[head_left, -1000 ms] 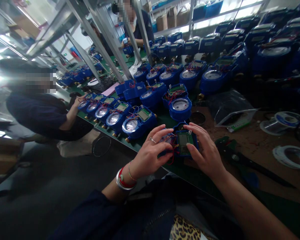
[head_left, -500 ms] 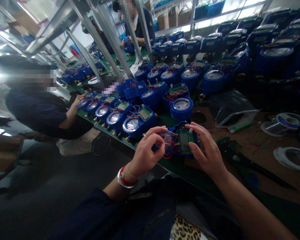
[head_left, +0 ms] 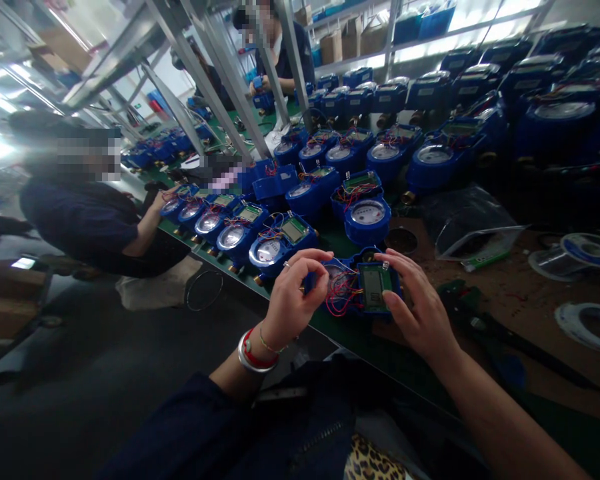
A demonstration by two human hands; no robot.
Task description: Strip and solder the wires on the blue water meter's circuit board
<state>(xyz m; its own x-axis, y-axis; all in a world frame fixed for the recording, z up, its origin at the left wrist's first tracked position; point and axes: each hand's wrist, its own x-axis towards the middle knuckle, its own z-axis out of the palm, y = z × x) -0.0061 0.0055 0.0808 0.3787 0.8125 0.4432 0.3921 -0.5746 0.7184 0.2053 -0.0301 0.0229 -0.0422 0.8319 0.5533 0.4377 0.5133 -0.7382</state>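
In front of me on the bench lies a blue water meter (head_left: 333,293) with its top uncovered. Loose red, yellow and white wires (head_left: 341,291) run from its round dial to a green circuit board with a grey LCD screen (head_left: 373,285). My left hand (head_left: 297,293) is closed about the meter's dial end, fingers curled and partly hiding it. At the screen end, my right hand (head_left: 420,307) grips the casing, its thumb by the board's edge and its fingers over the far rim.
More uncovered meters (head_left: 267,250) line the bench edge, and rows of blue meters (head_left: 433,157) fill the back. On the right lie a clear plastic bag (head_left: 465,220), a solder wire spool (head_left: 570,257), a tape roll (head_left: 593,327) and a dark long tool (head_left: 520,340). A co-worker (head_left: 80,207) sits at left.
The whole view has shifted slightly right and down. Both hands stay at the same meter, with the right thumb still by the screen's edge.
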